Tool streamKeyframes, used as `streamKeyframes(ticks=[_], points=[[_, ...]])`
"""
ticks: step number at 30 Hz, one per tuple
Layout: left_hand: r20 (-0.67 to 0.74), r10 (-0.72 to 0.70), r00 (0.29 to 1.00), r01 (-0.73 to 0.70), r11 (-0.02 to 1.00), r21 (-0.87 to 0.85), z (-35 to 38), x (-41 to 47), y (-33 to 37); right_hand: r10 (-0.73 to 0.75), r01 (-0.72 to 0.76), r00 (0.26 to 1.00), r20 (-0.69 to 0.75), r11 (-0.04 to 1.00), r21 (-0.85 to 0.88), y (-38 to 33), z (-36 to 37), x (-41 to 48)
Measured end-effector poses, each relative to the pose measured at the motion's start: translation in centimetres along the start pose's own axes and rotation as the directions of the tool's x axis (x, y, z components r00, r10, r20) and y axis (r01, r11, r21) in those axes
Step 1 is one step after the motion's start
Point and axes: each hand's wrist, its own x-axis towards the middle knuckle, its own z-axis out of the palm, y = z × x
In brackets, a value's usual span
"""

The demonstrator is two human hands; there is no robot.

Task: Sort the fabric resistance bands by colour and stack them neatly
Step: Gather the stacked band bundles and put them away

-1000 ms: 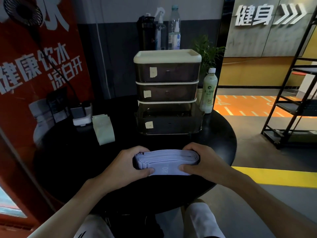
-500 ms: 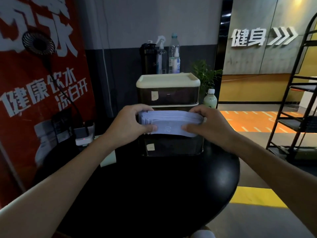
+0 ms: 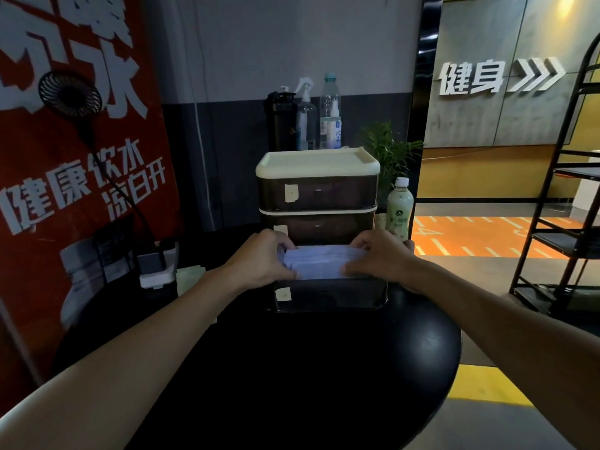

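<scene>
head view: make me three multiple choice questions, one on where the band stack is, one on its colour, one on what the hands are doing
1. Where is the stack of bands?
A. on the near edge of the table
B. just above the front of the bottom drawer
C. on the black rack

2. What colour is the stack?
A. red
B. pale lilac
C. black

3. What are the left hand and the right hand doing?
A. each grips one end of the stack
B. only the left hand holds it
C. both lie flat on the table

Answers:
1 B, the stack sits right over the drawer's front panel.
2 B, its folded layers show pale lilac.
3 A, the fingers of each hand curl round one end.
</scene>
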Motion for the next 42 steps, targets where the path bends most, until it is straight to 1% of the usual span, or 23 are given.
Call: streamKeyframes(ticks=[2,4,7,9,13,16,18,20,22,24,26,33,38,42], points=[[0.031,-0.029,0.999,0.026,0.996,0.089,0.2,0.3,0.0,0.010,-0.009,0.999,0.033,1.000,-0.029,0.1,0.2,-0.1],[0.051,-0.059,0.997,0.053,0.992,0.111,0.3,0.4,0.0,0.022,-0.016,0.996,0.088,0.998,-0.064,0.2,0.3,0.0],[0.075,-0.063,0.995,0.057,0.995,0.078,0.4,0.6,-0.3,0.022,-0.009,0.992,0.125,0.994,-0.106,0.4,0.1,0.3],[0.077,-0.045,0.996,0.044,0.999,0.007,0.3,0.6,-0.5,0.021,-0.010,0.992,0.121,0.996,-0.088,0.8,-0.2,0.3],[0.027,0.009,1.000,-0.005,0.990,-0.140,-0.6,-0.7,-0.8,-0.007,-0.002,0.996,0.093,0.995,0.096,1.8,-1.1,-0.4],[-0.038,0.013,0.999,-0.020,0.978,-0.210,-1.0,-2.5,-1.8,-0.030,0.021,0.997,0.073,0.992,0.123,2.6,-1.4,-1.2],[-0.012,-0.031,0.999,0.027,0.970,-0.243,-0.8,-3.5,-2.6,-0.060,0.032,0.993,0.104,0.967,0.253,3.0,-1.7,-1.9],[0.060,-0.059,0.996,0.072,0.964,-0.256,-0.5,-4.1,-3.3,-0.156,0.075,0.976,0.151,0.894,0.441,3.2,-1.8,-2.5],[0.140,-0.066,0.988,0.103,0.956,-0.276,-0.3,-4.2,-3.6,-0.235,0.093,0.948,0.215,0.849,0.520,3.6,-1.8,-2.8],[0.187,-0.073,0.980,0.130,0.942,-0.310,-0.3,-4.1,-3.7,-0.265,0.076,0.920,0.290,0.845,0.530,4.0,-1.4,-2.6],[0.204,-0.076,0.976,0.145,0.926,-0.348,-0.3,-3.9,-3.9,-0.271,0.060,0.909,0.318,0.838,0.542,4.3,-0.9,-2.3],[0.184,-0.099,0.978,0.173,0.877,-0.448,0.4,-2.9,-4.5,-0.209,0.014,0.934,0.289,0.831,0.557,4.7,0.2,-1.0],[0.182,-0.074,0.980,0.149,0.882,-0.446,0.9,-2.0,-4.8,-0.184,0.007,0.944,0.272,0.839,0.544,5.6,0.6,-0.3],[0.166,-0.084,0.983,0.147,0.898,-0.416,0.8,-1.7,-5.1,-0.151,0.010,0.956,0.253,0.875,0.484,5.9,0.8,0.3]])
